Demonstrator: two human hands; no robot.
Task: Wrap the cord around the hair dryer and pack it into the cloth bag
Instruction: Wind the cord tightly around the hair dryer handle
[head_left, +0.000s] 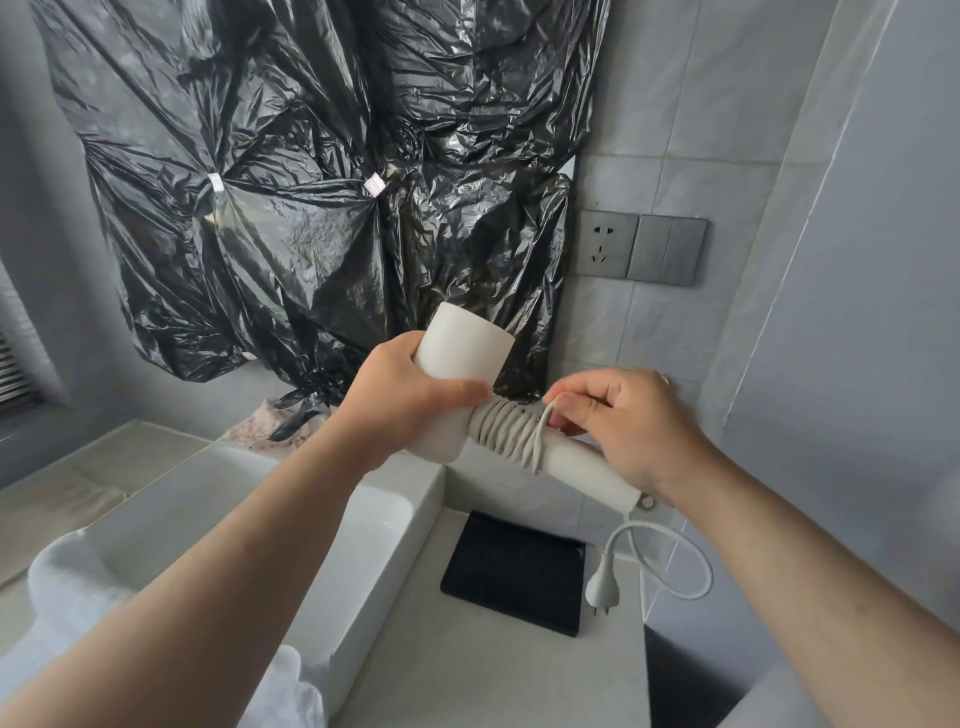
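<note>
A white hair dryer (457, 358) is held in the air above the counter (493, 670), in front of the black plastic sheeting (311, 182) on the wall. Its barrel points up and slightly left, away from the camera, while the handle runs down and to the right. The left hand (410, 400) is clamped around the barrel where it meets the handle. The right hand (623, 421) grips the lower handle, its fingers pinching a strand of the cord (511, 431), which is coiled in many tight turns around the upper handle. The rest of the cord loops out from the handle's end, and the plug (602, 579) hangs just above the counter, or possibly touches it. A flat black item (511, 571), perhaps the cloth bag, lies on the counter below.
</note>
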